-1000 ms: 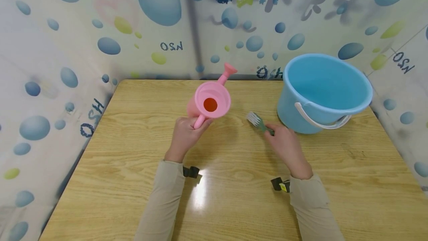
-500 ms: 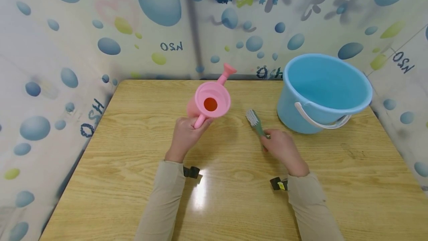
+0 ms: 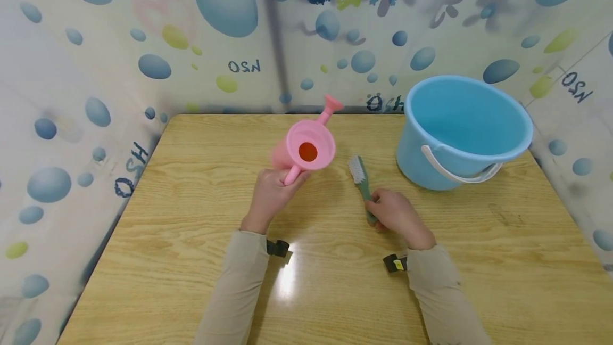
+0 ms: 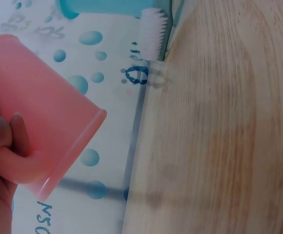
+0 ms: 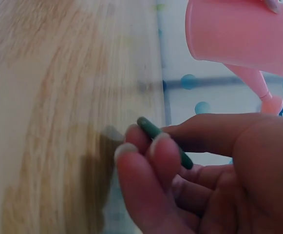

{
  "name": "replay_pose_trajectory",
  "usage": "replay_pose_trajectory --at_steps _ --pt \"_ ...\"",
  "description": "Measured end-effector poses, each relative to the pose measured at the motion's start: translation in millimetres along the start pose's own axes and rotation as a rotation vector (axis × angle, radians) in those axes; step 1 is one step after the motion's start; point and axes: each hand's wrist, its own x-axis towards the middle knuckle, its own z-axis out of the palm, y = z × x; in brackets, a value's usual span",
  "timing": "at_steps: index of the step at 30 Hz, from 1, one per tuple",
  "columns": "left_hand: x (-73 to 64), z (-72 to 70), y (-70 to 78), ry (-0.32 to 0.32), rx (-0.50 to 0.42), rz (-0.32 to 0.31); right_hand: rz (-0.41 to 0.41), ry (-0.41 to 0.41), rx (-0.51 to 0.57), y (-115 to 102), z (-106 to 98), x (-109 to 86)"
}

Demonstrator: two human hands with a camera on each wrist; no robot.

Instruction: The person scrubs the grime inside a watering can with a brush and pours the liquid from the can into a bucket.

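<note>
A pink watering can (image 3: 281, 154) tilts in my left hand (image 3: 271, 197), its open mouth toward me and its spout pointing to the back right. My left fingers curl round its handle, as the left wrist view also shows on the can (image 4: 48, 102). To the right, my right hand (image 3: 396, 214) pinches the green handle of a brush (image 3: 365, 190) between thumb and fingers. The brush's white bristles (image 4: 152, 36) face left toward the can. In the right wrist view only the end of the green handle (image 5: 168, 141) shows between the fingers.
A large blue bucket (image 3: 419, 166) with a white handle stands at the back right of the wooden table (image 3: 191, 185). Patterned walls (image 3: 187, 84) close off the back and sides. Each wrist wears a small black camera (image 3: 279, 248).
My right hand has moved a little left and toward me, turning the brush more upright in view with bristles to the left. The watering can has shifted slightly right.
</note>
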Motion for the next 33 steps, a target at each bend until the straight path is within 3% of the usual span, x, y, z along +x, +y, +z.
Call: replay_pose_trajectory --at_steps 7,22,33 --pt "0.3 0.2 2.5 -0.005 0.018 0.034 -0.009 -0.017 -0.036 2.9 3.5 1.6" --pt "0.8 -0.8 2.5 -0.015 0.017 0.024 -0.035 -0.009 -0.166 1.8 4.8 0.5" --pt "0.5 -1.8 2.1 -0.013 0.018 0.016 -0.032 -0.015 -0.180 1.4 5.8 0.8"
